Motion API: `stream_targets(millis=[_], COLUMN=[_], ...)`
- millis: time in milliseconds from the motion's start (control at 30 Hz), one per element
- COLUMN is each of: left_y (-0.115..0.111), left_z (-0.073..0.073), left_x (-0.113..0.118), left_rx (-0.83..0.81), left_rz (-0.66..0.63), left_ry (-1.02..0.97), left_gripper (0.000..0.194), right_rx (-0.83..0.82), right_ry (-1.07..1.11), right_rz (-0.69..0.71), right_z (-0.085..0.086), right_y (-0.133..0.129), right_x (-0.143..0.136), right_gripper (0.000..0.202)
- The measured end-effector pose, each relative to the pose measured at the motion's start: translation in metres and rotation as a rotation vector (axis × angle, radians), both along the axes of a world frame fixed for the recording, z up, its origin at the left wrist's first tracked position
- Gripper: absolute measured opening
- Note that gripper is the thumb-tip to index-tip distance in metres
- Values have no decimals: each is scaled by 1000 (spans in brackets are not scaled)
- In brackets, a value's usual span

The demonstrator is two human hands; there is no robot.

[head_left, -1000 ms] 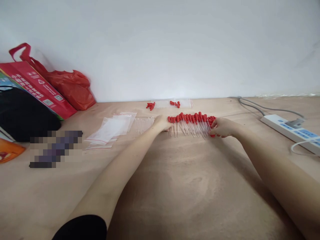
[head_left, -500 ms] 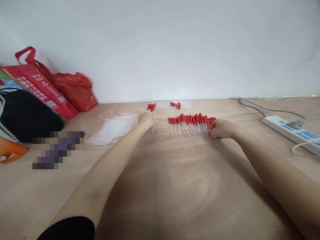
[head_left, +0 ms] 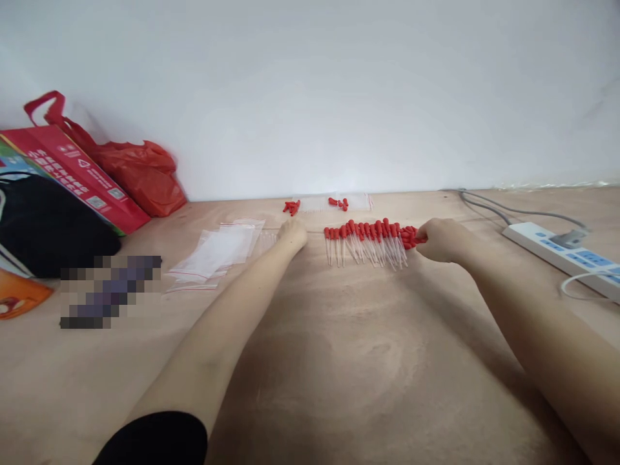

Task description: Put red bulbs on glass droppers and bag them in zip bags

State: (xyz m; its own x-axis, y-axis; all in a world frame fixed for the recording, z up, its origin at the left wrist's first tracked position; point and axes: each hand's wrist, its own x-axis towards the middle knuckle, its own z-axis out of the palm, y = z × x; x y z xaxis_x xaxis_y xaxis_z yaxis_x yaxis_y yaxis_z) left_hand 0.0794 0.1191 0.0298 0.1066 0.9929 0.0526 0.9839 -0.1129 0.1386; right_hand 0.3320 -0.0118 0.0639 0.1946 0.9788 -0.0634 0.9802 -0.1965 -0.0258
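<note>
My left hand (head_left: pixel 293 237) is low over the table with its fingers curled. What they hold, if anything, is hidden behind the knuckles. Beside it on the left lie thin clear tubes (head_left: pixel 268 242). My right hand (head_left: pixel 443 240) pinches a red rubber bulb at the edge of a small pile of red rubber bulbs (head_left: pixel 408 236). Left of that pile, a row of droppers (head_left: pixel 365 242) lies on the wood, clear stems towards me and red bulbs at the far end.
Clear zip bags (head_left: pixel 217 252) lie left of my left hand. By the wall are another bag (head_left: pixel 314 203) and loose red bulbs (head_left: pixel 292 207). A power strip (head_left: pixel 562 248) with cables is at right; a red bag (head_left: pixel 145 174) and black bag (head_left: pixel 53 226) stand left.
My right hand has moved from the right end of the dropper row to the pile of red bulbs. My left hand has shifted slightly right, exposing clear tubes on its left.
</note>
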Motion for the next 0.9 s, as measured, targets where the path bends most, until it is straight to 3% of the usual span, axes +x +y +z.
stream_targets(millis=[133, 233, 300, 367, 567, 700, 900], left_y=[-15, -40, -60, -78, -105, -110, -114], left_z=[18, 30, 30, 21, -21, -32, -34], left_x=[3, -3, -13, -26, -55, -54, -52], left_rx=[34, 103, 159, 191, 344, 386, 420], left_rz=[-86, -203, -298, -518, -820, -881, -887], left_ry=[-47, -102, -156, -329, -457, -457, -454], left_gripper=[13, 19, 16, 12, 18, 19, 17], right_rx=[202, 296, 365, 456, 555, 565, 537], right_ry=[145, 267, 361, 479, 681, 746, 880], right_rz=[112, 239, 348, 449, 589, 724, 802], right_z=[-2, -9, -16, -23, -50, -61, -69], right_y=[-4, -4, -4, -4, -15, -23, -24], right_x=[-9, -22, -32, -45, -85, -96, -98], right_gripper=[19, 16, 11, 9, 18, 24, 24])
